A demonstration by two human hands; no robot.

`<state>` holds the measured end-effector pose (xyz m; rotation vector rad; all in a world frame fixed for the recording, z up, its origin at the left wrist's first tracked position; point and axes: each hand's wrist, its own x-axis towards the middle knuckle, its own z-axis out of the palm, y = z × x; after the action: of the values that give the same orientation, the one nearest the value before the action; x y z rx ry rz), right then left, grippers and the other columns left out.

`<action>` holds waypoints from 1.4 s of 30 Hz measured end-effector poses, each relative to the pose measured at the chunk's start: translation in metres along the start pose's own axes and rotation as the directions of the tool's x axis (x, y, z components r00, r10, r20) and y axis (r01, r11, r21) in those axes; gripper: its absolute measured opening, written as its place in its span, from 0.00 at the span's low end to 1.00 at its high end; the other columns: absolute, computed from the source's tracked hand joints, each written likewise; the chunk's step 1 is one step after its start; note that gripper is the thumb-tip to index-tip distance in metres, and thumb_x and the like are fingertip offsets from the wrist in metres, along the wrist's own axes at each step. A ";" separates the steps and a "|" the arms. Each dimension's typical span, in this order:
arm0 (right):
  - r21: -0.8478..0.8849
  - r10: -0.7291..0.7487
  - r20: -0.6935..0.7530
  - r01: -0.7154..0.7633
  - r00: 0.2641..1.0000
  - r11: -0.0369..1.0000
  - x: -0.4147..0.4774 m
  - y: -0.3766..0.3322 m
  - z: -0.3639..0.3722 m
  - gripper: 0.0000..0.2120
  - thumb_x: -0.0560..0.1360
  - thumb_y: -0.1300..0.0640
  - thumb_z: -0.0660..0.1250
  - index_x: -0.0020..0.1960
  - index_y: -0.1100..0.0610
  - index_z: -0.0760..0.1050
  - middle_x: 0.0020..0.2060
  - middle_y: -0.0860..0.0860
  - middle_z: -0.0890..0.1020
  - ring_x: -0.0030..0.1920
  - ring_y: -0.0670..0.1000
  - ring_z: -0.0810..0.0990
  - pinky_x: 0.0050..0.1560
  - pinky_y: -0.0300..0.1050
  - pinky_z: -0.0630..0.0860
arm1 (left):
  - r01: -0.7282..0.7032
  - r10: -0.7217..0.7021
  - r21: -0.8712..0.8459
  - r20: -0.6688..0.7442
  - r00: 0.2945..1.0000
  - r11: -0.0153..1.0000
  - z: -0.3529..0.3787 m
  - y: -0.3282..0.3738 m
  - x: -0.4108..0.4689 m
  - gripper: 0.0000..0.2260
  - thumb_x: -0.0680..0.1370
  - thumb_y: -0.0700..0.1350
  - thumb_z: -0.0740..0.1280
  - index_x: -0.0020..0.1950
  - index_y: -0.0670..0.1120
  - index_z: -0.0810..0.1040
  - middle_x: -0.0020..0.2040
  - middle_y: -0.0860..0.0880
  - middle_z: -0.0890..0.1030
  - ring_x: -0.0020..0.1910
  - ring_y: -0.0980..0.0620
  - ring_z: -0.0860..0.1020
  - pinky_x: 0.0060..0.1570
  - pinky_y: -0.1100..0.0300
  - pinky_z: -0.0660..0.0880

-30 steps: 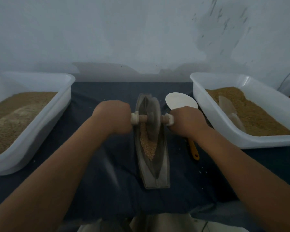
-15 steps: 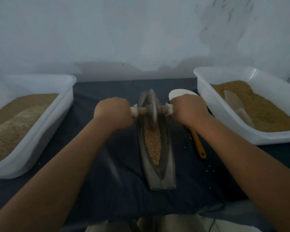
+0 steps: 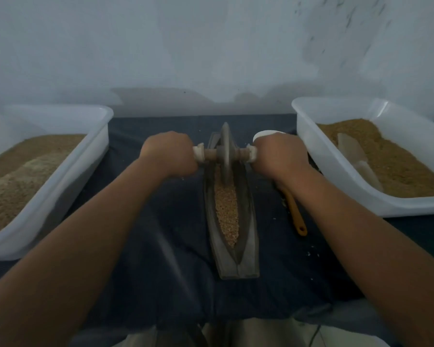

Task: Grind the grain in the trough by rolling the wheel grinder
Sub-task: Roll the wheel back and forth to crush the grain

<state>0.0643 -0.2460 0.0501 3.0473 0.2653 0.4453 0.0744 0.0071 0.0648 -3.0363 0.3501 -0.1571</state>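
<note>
Clamps left hand [image 3: 169, 155] and right hand [image 3: 278, 156], fingers curled, on axle ends of grey disc wheel grinder [image 3: 225, 151] at far end of narrow grey trough [image 3: 248, 221] holding tan grain [image 3: 227, 209], between two white plastic tubs [image 3: 60, 191].

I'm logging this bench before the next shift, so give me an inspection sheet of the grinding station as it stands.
Surface: dark cloth; a few stray grains right of the trough.
Job's things: trough lies lengthwise, grain in its channel; wheel grinder stands at the far end.
Clutter: orange-handled utensil right of the trough; pale scoop lying in the right tub.
Hands: left hand and right hand each grip an axle end.
Cables: nothing seen.
Surroundings: left tub and right tub hold brown meal; pale, marked wall behind.
</note>
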 end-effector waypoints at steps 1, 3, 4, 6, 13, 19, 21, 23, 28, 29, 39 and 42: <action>-0.004 -0.002 0.019 0.002 1.000 1.000 0.003 0.000 -0.001 0.16 0.80 0.46 0.66 0.35 0.48 0.69 0.33 0.46 0.75 0.35 0.50 0.76 0.35 0.45 0.68 | -0.011 0.012 -0.025 0.032 0.999 1.000 0.000 0.000 0.000 0.10 0.73 0.56 0.67 0.40 0.50 0.76 0.39 0.51 0.79 0.38 0.46 0.79 0.42 0.52 0.79; 0.011 -0.007 0.089 0.007 0.996 1.000 -0.011 0.001 -0.007 0.15 0.80 0.44 0.65 0.36 0.48 0.73 0.34 0.47 0.78 0.36 0.49 0.77 0.36 0.45 0.72 | -0.066 0.073 -0.067 0.114 0.991 0.996 0.002 -0.002 -0.016 0.09 0.73 0.54 0.67 0.39 0.49 0.76 0.38 0.51 0.79 0.38 0.47 0.79 0.41 0.53 0.80; 0.020 -0.024 0.140 0.022 0.990 1.000 -0.025 0.003 -0.011 0.15 0.79 0.43 0.65 0.37 0.48 0.74 0.34 0.46 0.79 0.35 0.48 0.78 0.36 0.45 0.73 | -0.103 0.115 -0.082 0.146 0.983 0.991 0.004 -0.004 -0.030 0.09 0.72 0.53 0.68 0.38 0.49 0.76 0.37 0.52 0.79 0.36 0.49 0.79 0.39 0.55 0.78; 0.030 -0.092 0.311 0.087 0.946 0.996 -0.061 0.009 -0.019 0.13 0.77 0.43 0.67 0.35 0.46 0.75 0.31 0.45 0.78 0.32 0.43 0.76 0.30 0.40 0.67 | -0.179 0.192 -0.095 0.157 0.969 0.979 0.011 -0.008 -0.063 0.10 0.68 0.55 0.66 0.34 0.50 0.75 0.30 0.53 0.77 0.29 0.55 0.76 0.30 0.60 0.71; -0.009 -0.018 0.185 0.020 0.983 1.000 -0.044 0.006 -0.006 0.14 0.76 0.42 0.65 0.35 0.47 0.73 0.31 0.46 0.77 0.33 0.48 0.77 0.34 0.46 0.75 | -0.107 0.107 0.057 0.011 0.994 0.993 0.004 0.005 -0.037 0.12 0.73 0.57 0.66 0.36 0.50 0.74 0.34 0.54 0.75 0.34 0.48 0.76 0.36 0.56 0.73; 0.016 -0.005 0.060 0.004 0.998 1.000 -0.019 0.004 0.002 0.16 0.78 0.43 0.64 0.35 0.49 0.73 0.32 0.47 0.78 0.36 0.51 0.78 0.42 0.50 0.80 | -0.047 0.048 0.023 -0.042 0.998 0.999 -0.001 0.009 -0.026 0.13 0.74 0.56 0.67 0.36 0.50 0.72 0.36 0.51 0.78 0.35 0.47 0.78 0.38 0.55 0.76; 0.023 -0.050 0.135 0.047 0.990 0.999 -0.045 0.007 -0.003 0.14 0.76 0.41 0.64 0.34 0.47 0.74 0.30 0.45 0.77 0.32 0.47 0.77 0.32 0.44 0.73 | -0.117 0.118 -0.023 0.042 0.992 0.993 0.003 0.003 -0.051 0.11 0.72 0.55 0.67 0.35 0.50 0.73 0.35 0.53 0.78 0.35 0.49 0.78 0.36 0.57 0.74; 0.054 -0.127 0.200 0.118 0.972 0.992 -0.079 0.011 -0.010 0.15 0.71 0.38 0.61 0.31 0.45 0.72 0.26 0.43 0.74 0.27 0.42 0.73 0.26 0.40 0.63 | -0.192 0.197 -0.056 0.080 0.977 0.980 0.010 -0.003 -0.082 0.10 0.68 0.55 0.66 0.33 0.51 0.73 0.30 0.54 0.76 0.30 0.55 0.76 0.30 0.60 0.69; 0.023 -0.092 0.184 0.089 0.979 0.996 -0.076 0.010 -0.005 0.15 0.74 0.40 0.63 0.33 0.46 0.70 0.29 0.44 0.74 0.30 0.44 0.74 0.30 0.43 0.69 | -0.170 0.170 0.014 0.000 0.985 0.985 0.015 0.000 -0.069 0.12 0.68 0.59 0.62 0.34 0.51 0.73 0.31 0.54 0.76 0.31 0.52 0.76 0.30 0.60 0.66; -0.007 -0.063 0.131 0.065 0.989 0.998 -0.060 0.006 0.000 0.14 0.75 0.43 0.65 0.34 0.46 0.69 0.30 0.45 0.74 0.31 0.47 0.75 0.32 0.44 0.72 | -0.124 0.124 0.029 -0.016 0.992 0.992 0.014 0.002 -0.052 0.12 0.70 0.58 0.63 0.35 0.51 0.73 0.33 0.54 0.77 0.33 0.49 0.78 0.33 0.58 0.69; -0.004 -0.123 0.141 0.125 0.982 0.992 -0.070 0.005 -0.013 0.16 0.75 0.38 0.61 0.34 0.46 0.69 0.30 0.45 0.74 0.30 0.47 0.73 0.30 0.43 0.68 | -0.122 0.122 -0.062 0.000 0.993 0.991 0.027 -0.007 -0.079 0.11 0.69 0.58 0.65 0.33 0.52 0.73 0.31 0.55 0.75 0.29 0.55 0.74 0.29 0.60 0.68; -0.003 -0.149 0.246 0.154 0.958 0.988 -0.096 0.012 -0.021 0.16 0.69 0.35 0.57 0.31 0.44 0.66 0.26 0.44 0.71 0.27 0.42 0.65 0.27 0.40 0.59 | -0.199 0.198 -0.036 -0.037 0.980 0.979 0.030 -0.012 -0.099 0.12 0.68 0.59 0.64 0.32 0.53 0.71 0.27 0.56 0.72 0.26 0.59 0.69 0.26 0.63 0.61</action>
<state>-0.0302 -0.2739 0.0449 2.9883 0.4716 0.0598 -0.0158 0.0432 0.0271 -3.0163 0.6631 -0.1898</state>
